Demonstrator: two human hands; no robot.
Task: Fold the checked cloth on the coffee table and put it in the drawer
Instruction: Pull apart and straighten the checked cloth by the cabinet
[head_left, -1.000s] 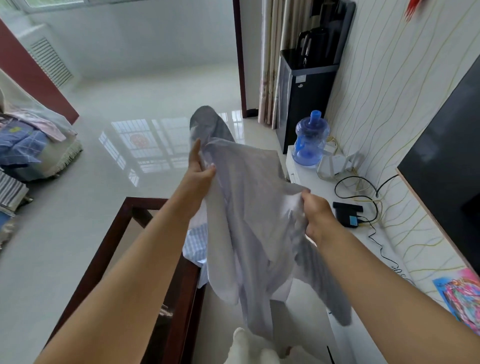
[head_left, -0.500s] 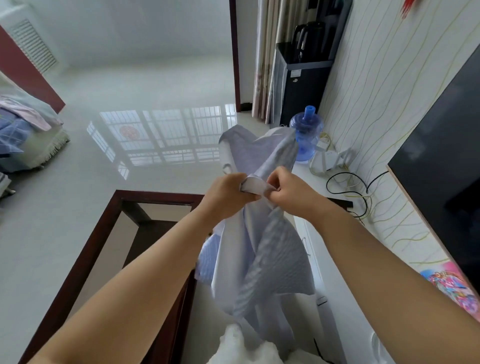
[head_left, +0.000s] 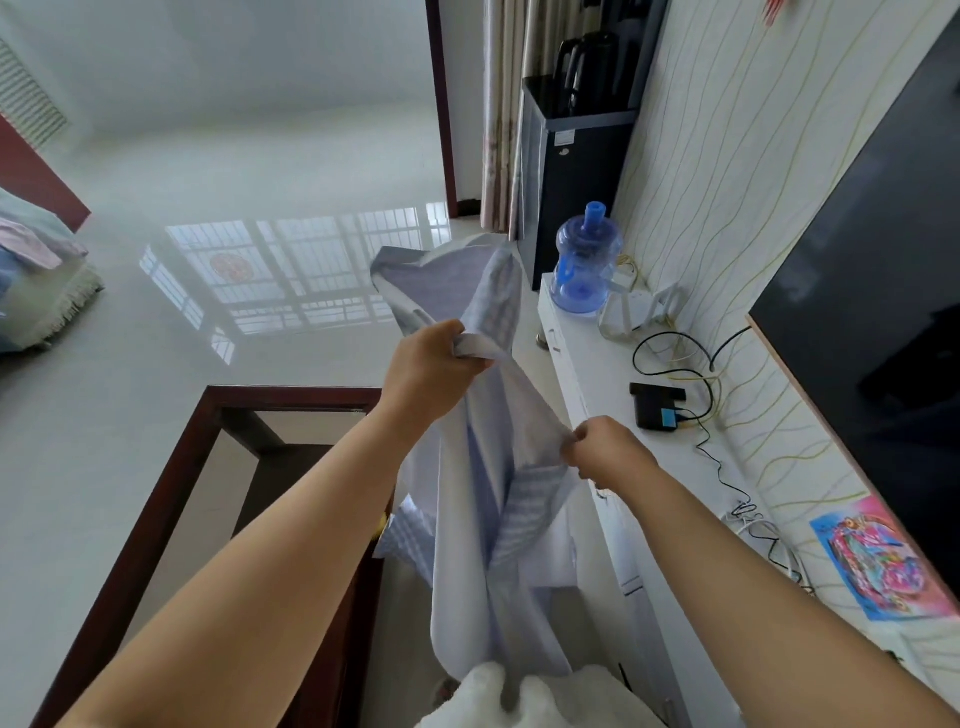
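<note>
The pale blue checked cloth hangs in the air between the coffee table and the white cabinet. My left hand grips its upper edge, held high, with a loose flap of cloth rising behind it. My right hand pinches another edge lower and to the right. The cloth drapes down in long folds towards my feet. The dark wooden coffee table with a glass top stands at the lower left. No open drawer is visible; the white cabinet's front is partly hidden by the cloth.
The white cabinet top along the right wall holds a blue water jug, a black box and tangled cables. A dark screen hangs above. A black water dispenser stands beyond. Shiny floor lies ahead; a sofa with laundry is far left.
My hands, which were together at one spot on the cloth, have drawn apart. The right hand slid down and to the right along the edge; the left stays high.
</note>
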